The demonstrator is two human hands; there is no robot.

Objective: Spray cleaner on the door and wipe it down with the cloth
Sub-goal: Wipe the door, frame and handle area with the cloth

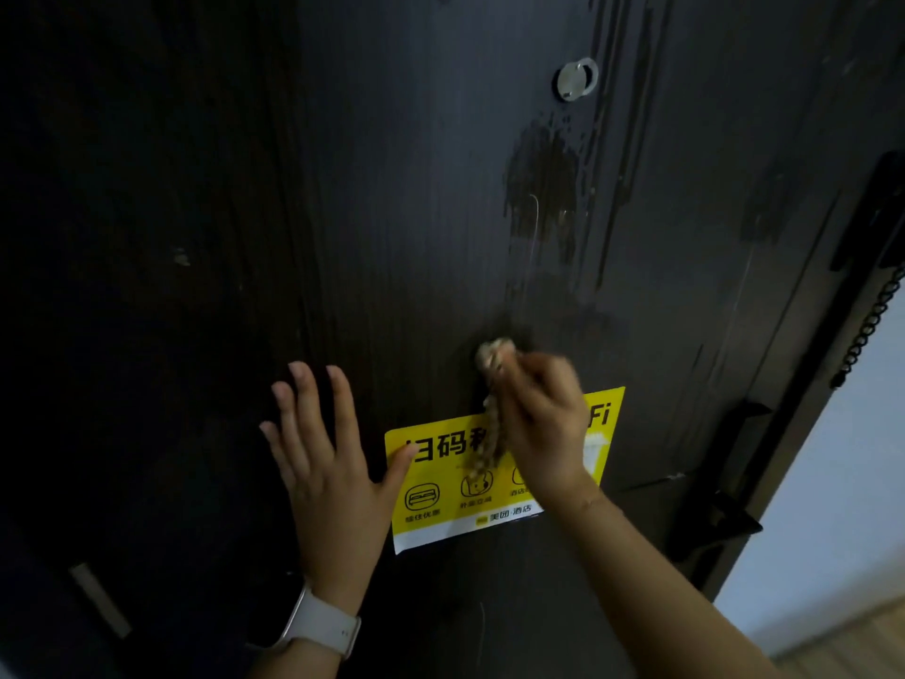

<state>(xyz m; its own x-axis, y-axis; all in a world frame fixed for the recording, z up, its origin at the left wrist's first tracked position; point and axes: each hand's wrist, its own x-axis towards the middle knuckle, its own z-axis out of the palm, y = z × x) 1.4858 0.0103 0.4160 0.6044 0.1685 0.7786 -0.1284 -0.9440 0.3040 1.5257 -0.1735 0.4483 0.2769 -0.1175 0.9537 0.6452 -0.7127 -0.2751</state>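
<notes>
A dark wood-grain door [416, 213] fills the view, with wet streaks and a damp patch [543, 188] running down its upper right part. My right hand [543, 423] grips a bunched beige cloth [494, 384] and holds it against the door just above a yellow sticker [440, 502]. The hand is blurred. My left hand [323, 463] lies flat on the door with fingers spread, left of the sticker, and a white watch band is on its wrist. No spray bottle is in view.
A round metal peephole cover [577, 79] sits high on the door. Black lock hardware [725, 512] and a door chain [871, 325] line the right edge. A pale wall [842, 482] and wooden floor [852, 639] show at the lower right.
</notes>
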